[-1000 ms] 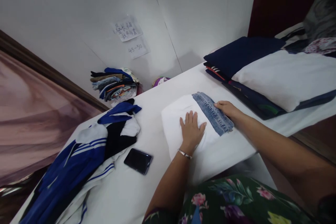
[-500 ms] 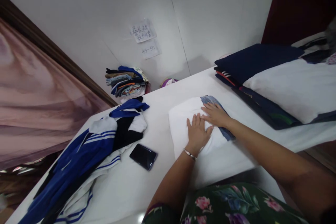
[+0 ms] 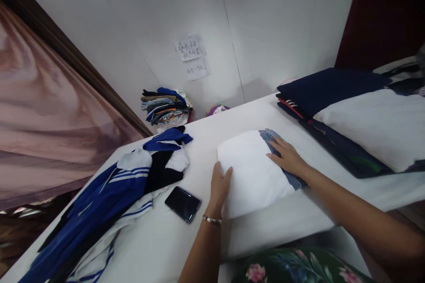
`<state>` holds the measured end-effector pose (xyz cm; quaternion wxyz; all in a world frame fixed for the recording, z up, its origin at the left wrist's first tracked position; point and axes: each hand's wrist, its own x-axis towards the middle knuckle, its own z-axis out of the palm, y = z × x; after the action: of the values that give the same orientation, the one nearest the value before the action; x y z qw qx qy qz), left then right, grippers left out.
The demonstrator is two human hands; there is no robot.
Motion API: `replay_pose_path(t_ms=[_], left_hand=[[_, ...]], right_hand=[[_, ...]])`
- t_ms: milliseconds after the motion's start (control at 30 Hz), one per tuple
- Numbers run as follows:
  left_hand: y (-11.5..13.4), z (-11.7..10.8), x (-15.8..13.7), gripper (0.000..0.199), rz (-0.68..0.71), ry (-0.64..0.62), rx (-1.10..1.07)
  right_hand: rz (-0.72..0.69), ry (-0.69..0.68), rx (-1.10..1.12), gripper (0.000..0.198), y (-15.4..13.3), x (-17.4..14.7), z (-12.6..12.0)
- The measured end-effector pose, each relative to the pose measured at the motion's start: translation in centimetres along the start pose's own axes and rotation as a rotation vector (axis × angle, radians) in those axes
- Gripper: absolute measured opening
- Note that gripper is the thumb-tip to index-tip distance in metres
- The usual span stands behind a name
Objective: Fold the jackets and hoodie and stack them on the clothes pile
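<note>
A folded white garment [image 3: 252, 172] with a blue denim strip [image 3: 292, 180] along its right side lies flat on the white table [image 3: 146, 239]. At its left edge is my left hand [image 3: 219, 184], thumb and fingers apart, with a bracelet at the wrist. My right hand [image 3: 287, 157] rests on the denim side, its fingers spread flat over the cloth. Whether the left fingertips reach under the garment's edge is hidden.
A black phone [image 3: 182, 204] lies left of my left hand. Beyond it is a blue-and-white striped jacket [image 3: 109, 190] in a loose heap. Folded clothes are stacked [image 3: 168, 107] by the wall, and a dark folded pile [image 3: 332, 88] with a white garment [image 3: 372, 119] lies at right.
My left hand has slid from the middle of the garment to its left edge. My right hand has shifted slightly right, over the denim. The view has tilted a little.
</note>
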<state>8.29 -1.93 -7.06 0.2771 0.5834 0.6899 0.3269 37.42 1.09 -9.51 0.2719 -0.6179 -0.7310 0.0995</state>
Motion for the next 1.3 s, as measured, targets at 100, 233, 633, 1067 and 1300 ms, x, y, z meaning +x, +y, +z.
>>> replay_pose_path(t_ms=[100, 233, 633, 1067, 1300], left_hand=[[-0.7, -0.6, -0.2, 0.065, -0.218, -0.022, -0.275], [0.5, -1.3, -0.2, 0.045, -0.394, -0.161, -0.676], [1.5, -2.8, -1.1, 0.053, -0.690, -0.435, -1.047], [1.4, -2.6, -2.1, 0.050, -0.748, -0.444, -1.048], [1.5, -1.6, -3.4, 0.050, -0.766, -0.426, -1.084]], right_hand=[[0.201, 0.041, 0.158, 0.072, 1.4, -2.4, -0.2], [0.391, -0.037, 0.448, 0.086, 1.9, -5.1, -1.1], [0.692, -0.204, 1.540, 0.076, 0.7, -6.4, -5.4], [0.649, -0.183, 1.574, 0.110, -2.0, -9.0, -5.9], [0.719, -0.090, 1.548, 0.105, -0.9, -8.8, -6.0]])
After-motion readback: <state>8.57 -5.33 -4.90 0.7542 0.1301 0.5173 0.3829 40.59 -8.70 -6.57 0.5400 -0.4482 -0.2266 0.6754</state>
